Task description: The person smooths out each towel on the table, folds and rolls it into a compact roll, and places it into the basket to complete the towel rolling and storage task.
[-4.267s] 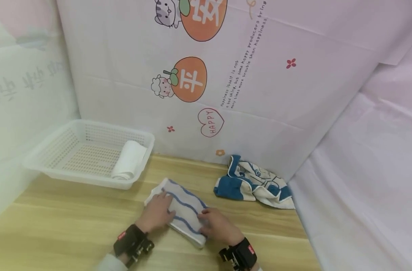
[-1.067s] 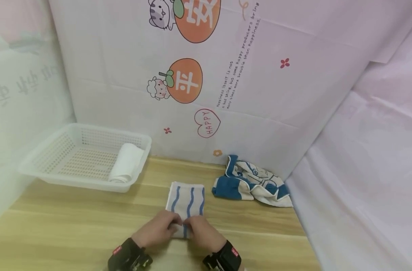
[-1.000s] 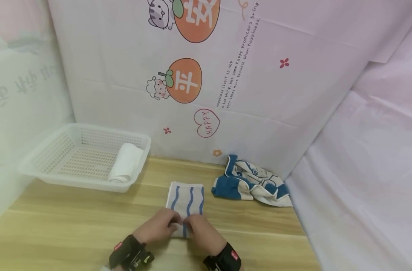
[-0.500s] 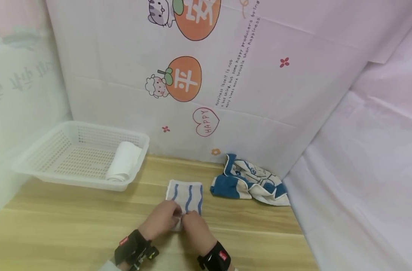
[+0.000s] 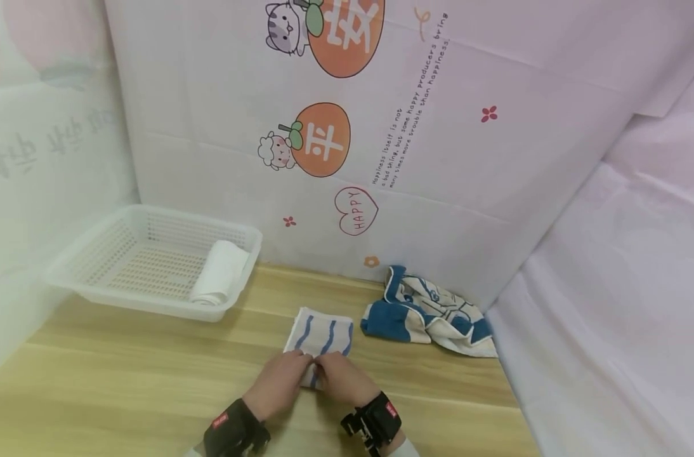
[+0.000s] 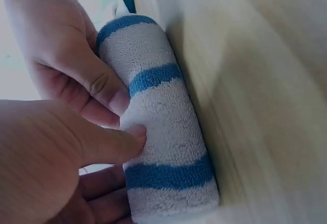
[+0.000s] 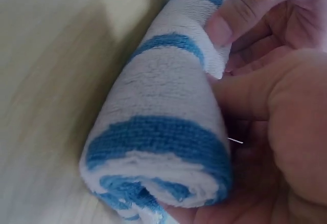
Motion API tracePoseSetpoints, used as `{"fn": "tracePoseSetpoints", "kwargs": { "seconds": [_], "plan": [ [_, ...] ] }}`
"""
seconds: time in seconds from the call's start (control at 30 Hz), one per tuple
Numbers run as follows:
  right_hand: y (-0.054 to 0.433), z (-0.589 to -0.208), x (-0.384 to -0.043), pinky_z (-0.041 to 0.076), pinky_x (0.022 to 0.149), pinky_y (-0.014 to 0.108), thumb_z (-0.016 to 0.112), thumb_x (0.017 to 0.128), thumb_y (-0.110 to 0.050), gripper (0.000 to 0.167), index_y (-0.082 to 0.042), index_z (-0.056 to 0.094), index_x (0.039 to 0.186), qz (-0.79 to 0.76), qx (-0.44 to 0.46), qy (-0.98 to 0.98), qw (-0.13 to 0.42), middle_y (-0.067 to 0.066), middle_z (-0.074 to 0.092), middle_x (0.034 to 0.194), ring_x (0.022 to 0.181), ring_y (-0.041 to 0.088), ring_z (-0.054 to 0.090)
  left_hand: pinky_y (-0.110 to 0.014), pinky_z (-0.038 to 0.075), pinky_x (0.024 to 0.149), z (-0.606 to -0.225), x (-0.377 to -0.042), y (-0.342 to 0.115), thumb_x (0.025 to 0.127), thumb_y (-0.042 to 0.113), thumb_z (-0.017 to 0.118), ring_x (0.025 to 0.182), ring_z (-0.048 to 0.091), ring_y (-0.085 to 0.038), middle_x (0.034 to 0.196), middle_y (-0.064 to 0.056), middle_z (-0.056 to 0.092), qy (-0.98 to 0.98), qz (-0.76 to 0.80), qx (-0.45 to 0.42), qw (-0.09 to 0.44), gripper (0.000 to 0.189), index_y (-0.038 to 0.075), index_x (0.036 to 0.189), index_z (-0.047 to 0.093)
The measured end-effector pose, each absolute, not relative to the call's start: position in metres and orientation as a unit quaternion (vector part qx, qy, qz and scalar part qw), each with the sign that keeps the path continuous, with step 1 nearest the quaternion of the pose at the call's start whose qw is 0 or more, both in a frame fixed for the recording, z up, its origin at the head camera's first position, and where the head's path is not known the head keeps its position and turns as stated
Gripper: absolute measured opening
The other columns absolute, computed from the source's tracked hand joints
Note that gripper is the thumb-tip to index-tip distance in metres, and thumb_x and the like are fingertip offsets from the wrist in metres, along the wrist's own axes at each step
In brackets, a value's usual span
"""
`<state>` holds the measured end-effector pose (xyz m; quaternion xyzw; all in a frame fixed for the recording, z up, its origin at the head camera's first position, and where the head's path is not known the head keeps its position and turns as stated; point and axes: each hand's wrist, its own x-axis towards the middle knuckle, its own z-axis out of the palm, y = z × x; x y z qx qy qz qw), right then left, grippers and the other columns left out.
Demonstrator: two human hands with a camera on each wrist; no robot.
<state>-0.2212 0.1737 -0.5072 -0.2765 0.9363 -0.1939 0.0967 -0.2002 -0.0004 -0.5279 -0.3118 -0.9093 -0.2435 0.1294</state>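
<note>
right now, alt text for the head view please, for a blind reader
A person's left hand and right hand grip the near end of a blue-striped towel on a wood-grain table. Farther back, a white basket holding a white roll stands left, a crumpled blue-and-white towel right.

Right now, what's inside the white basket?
A rolled white cloth lies inside the basket, at the end nearer the striped towel; slotted floor shows beside it. What the roll covers is hidden.

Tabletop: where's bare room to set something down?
The table is bare in front of the basket, left of the left hand, and right of the right hand, before the crumpled towel. The basket floor left of the white roll is free too. Crowded: around the striped towel both hands grip, near the crumpled one.
</note>
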Motion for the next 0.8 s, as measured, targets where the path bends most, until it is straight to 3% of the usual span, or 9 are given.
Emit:
{"fn": "tracePoseSetpoints", "kwargs": {
  "seconds": [0.2,0.43,0.53,0.63,0.8],
  "plan": [
    [0.174,-0.502,-0.203,0.050,0.070,0.024,0.067,0.095,-0.004,0.009,-0.008,0.073,0.100,-0.155,-0.241,0.958,0.004,-0.004,0.063,0.087,0.079,0.008,0.055,-0.035,0.053,0.062,-0.519,-0.218,0.004,0.080,-0.008,0.066,0.069,0.059,-0.022,0.077,-0.007,0.063,-0.918,-0.235,-0.314,0.051,0.015,0.006,0.085,0.065],
    [0.167,-0.509,-0.196,0.051,0.074,0.027,0.073,0.085,0.003,0.013,-0.006,0.070,0.095,-0.002,-0.237,0.969,-0.063,0.003,0.066,0.088,0.083,0.015,0.060,-0.037,0.054,0.065,-0.500,-0.241,0.006,0.082,-0.007,0.063,0.072,0.061,-0.024,0.082,-0.012,0.068,-0.909,-0.281,-0.304,-0.059,0.011,-0.001,0.088,0.070],
    [0.167,-0.514,-0.205,0.051,0.072,0.028,0.073,0.085,0.001,0.011,-0.006,0.070,0.093,0.014,-0.248,0.967,-0.057,0.003,0.066,0.084,0.078,0.015,0.060,-0.040,0.057,0.070,-0.499,-0.242,0.002,0.079,-0.008,0.064,0.080,0.065,-0.027,0.091,-0.015,0.071,-0.901,-0.304,-0.306,-0.051,0.018,-0.002,0.095,0.071],
    [0.172,-0.512,-0.213,0.051,0.068,0.027,0.071,0.086,0.003,0.012,-0.007,0.071,0.093,-0.038,-0.255,0.966,-0.025,0.002,0.067,0.082,0.075,0.012,0.059,-0.041,0.058,0.079,-0.502,-0.234,-0.002,0.083,-0.001,0.069,0.089,0.066,-0.027,0.098,-0.013,0.071,-0.897,-0.303,-0.322,-0.006,0.019,0.001,0.102,0.071],
    [0.183,-0.505,-0.224,0.053,0.074,0.023,0.067,0.089,0.005,0.024,-0.006,0.072,0.109,-0.145,-0.296,0.943,0.043,0.000,0.071,0.095,0.083,0.005,0.060,-0.040,0.058,0.081,-0.506,-0.218,-0.010,0.081,0.003,0.076,0.092,0.067,-0.024,0.100,-0.009,0.071,-0.896,-0.267,-0.348,0.068,0.025,0.004,0.106,0.072]
  ]
}}
